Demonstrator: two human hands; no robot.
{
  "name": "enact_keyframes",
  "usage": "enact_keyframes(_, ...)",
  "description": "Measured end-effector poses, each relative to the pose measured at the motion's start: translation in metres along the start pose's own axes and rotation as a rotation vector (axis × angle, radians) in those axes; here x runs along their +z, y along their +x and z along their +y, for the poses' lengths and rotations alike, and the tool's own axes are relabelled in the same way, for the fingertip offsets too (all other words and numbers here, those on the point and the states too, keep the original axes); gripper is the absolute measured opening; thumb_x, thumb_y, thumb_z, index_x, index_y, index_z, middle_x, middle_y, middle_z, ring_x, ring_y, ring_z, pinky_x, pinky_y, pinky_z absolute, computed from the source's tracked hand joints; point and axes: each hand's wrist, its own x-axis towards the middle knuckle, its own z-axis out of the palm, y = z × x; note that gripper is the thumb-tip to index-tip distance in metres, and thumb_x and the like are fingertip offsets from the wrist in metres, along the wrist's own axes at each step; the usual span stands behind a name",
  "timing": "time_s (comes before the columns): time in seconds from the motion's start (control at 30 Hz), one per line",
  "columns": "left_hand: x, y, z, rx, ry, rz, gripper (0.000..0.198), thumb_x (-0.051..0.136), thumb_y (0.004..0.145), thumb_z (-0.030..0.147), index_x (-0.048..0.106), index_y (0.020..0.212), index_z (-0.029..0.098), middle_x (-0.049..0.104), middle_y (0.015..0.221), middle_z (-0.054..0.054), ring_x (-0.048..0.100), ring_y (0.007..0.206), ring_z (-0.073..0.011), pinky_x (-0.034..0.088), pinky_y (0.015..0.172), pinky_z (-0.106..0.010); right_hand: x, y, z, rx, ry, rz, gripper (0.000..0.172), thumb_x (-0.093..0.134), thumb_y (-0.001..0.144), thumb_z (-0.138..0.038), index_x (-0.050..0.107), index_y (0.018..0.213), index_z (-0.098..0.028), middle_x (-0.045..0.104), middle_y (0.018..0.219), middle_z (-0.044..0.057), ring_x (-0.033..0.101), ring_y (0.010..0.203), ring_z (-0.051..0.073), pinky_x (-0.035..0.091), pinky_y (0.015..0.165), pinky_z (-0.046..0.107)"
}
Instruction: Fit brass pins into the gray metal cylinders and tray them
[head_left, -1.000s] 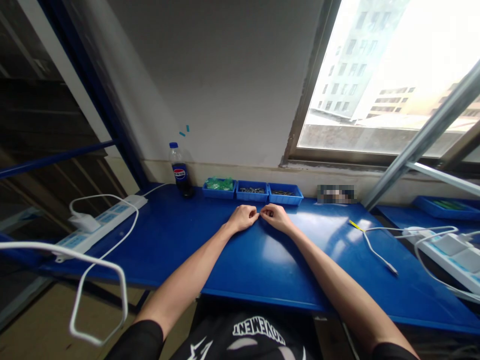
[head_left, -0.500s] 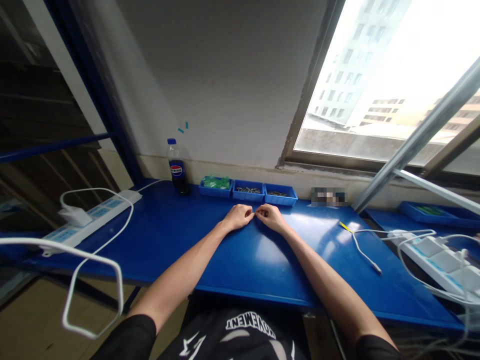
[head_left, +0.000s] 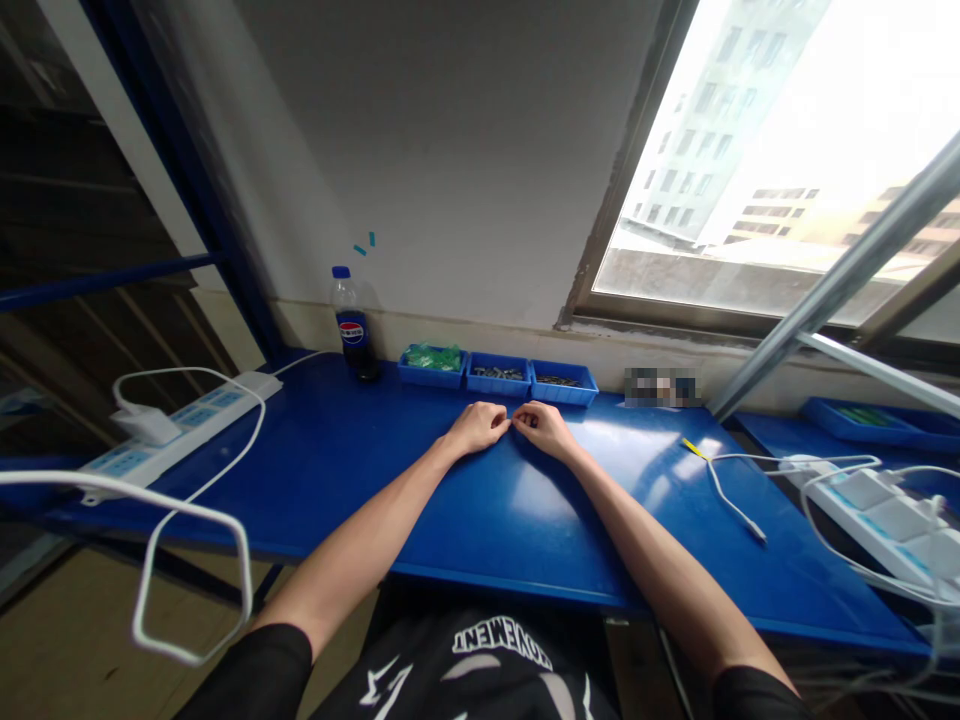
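Observation:
My left hand (head_left: 480, 428) and my right hand (head_left: 541, 429) rest on the blue tabletop (head_left: 495, 520), fingertips almost meeting. Both have curled, pinching fingers; whatever lies between them is too small or hidden to name. Just beyond them stand three small blue bins in a row. Green plastic pieces fill the left bin (head_left: 433, 380). Small grey metal parts lie in the middle bin (head_left: 497, 386), and thin dark brownish parts in the right bin (head_left: 564, 394).
A cola bottle (head_left: 355, 335) stands upright at the back left. White power strips lie at the left (head_left: 184, 435) and right (head_left: 862, 510). A white cable (head_left: 731, 500) with a yellow tag crosses the right side. A metal brace (head_left: 832, 280) slants before the window.
The view has shifted slightly. My hands keep nearly the same pose and place on the table, fingertips still close together.

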Motion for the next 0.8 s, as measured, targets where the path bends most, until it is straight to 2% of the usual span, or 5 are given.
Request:
enact_keyframes(0.43,-0.001,-0.002,0.002,0.0,0.011,0.013,0.023,0.059,0.093,0.032,0.068,0.076,0.019,0.069,0.075,-0.004,0.06,0.066,-0.017,0.041,0.063,-0.026,-0.001,-0.001,-0.005,0.004,-0.008,0.017,0.013,0.065,0.08,-0.022,0.077,0.081,-0.02,0.068,0.076,0.003,0.059,0.066,0.016,0.049,0.066,0.028)
enact_keyframes(0.57,-0.002,0.002,0.003,0.043,0.107,0.217,0.02,0.057,0.096,0.028,0.074,0.099,0.018,0.072,0.1,-0.01,0.063,0.095,-0.0238,0.051,0.088,-0.035,-0.001,-0.002,-0.009,0.015,-0.012,0.066,0.011,0.064,0.076,-0.022,0.075,0.076,-0.02,0.067,0.072,0.003,0.058,0.064,0.016,0.048,0.065,0.028)
enact_keyframes(0.67,-0.006,0.007,-0.001,0.04,0.251,0.384,0.038,0.055,0.095,0.02,0.069,0.13,0.02,0.062,0.139,-0.014,0.051,0.128,-0.0321,0.046,0.106,-0.047,-0.001,-0.003,-0.009,0.06,-0.003,0.136,0.01,0.064,0.073,-0.023,0.073,0.072,-0.021,0.065,0.07,0.002,0.056,0.061,0.016,0.047,0.063,0.029)
enact_keyframes(0.73,-0.008,0.01,-0.007,0.026,0.322,0.381,0.051,0.051,0.094,0.013,0.063,0.142,0.022,0.057,0.15,-0.013,0.041,0.14,-0.0359,0.042,0.11,-0.053,-0.002,-0.002,-0.006,0.109,0.012,0.197,0.01,0.064,0.072,-0.026,0.072,0.071,-0.021,0.065,0.069,0.003,0.055,0.061,0.016,0.047,0.063,0.029)
enact_keyframes(0.8,-0.009,0.012,-0.013,-0.001,0.347,0.35,0.059,0.046,0.091,0.005,0.061,0.145,0.022,0.06,0.146,-0.013,0.038,0.142,-0.0373,0.042,0.109,-0.055,-0.003,-0.002,-0.003,0.168,0.034,0.258,0.011,0.063,0.072,-0.029,0.071,0.07,-0.021,0.066,0.068,0.003,0.056,0.062,0.018,0.047,0.063,0.03)
